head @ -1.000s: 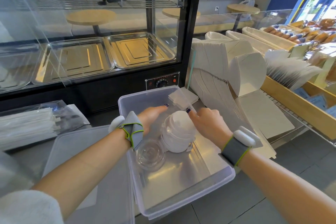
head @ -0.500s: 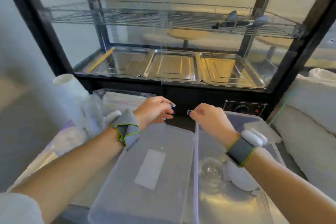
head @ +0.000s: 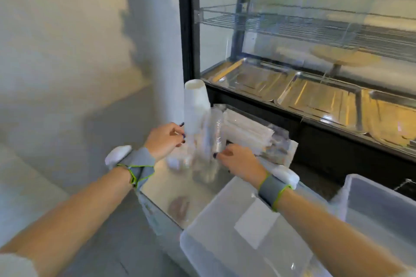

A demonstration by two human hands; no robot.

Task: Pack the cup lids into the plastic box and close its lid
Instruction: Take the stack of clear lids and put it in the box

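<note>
Compared with half a second earlier, the view has swung left and both hands have left the box area for the cup stacks. The left hand [head: 165, 139] sits beside the tall white paper cup stack [head: 195, 105], fingers curled; whether its grip has closed cannot be told through the blur. The right hand [head: 239, 161] pinches the base of the clear plastic cup stack [head: 215, 132]. The translucent plastic box [head: 380, 200] stands at the right edge on the steel tabletop [head: 166, 186]; its flat translucent lid [head: 225, 231] lies off, alongside it. The lid's white label shows no readable writing. Cup lids cannot be made out.
</note>
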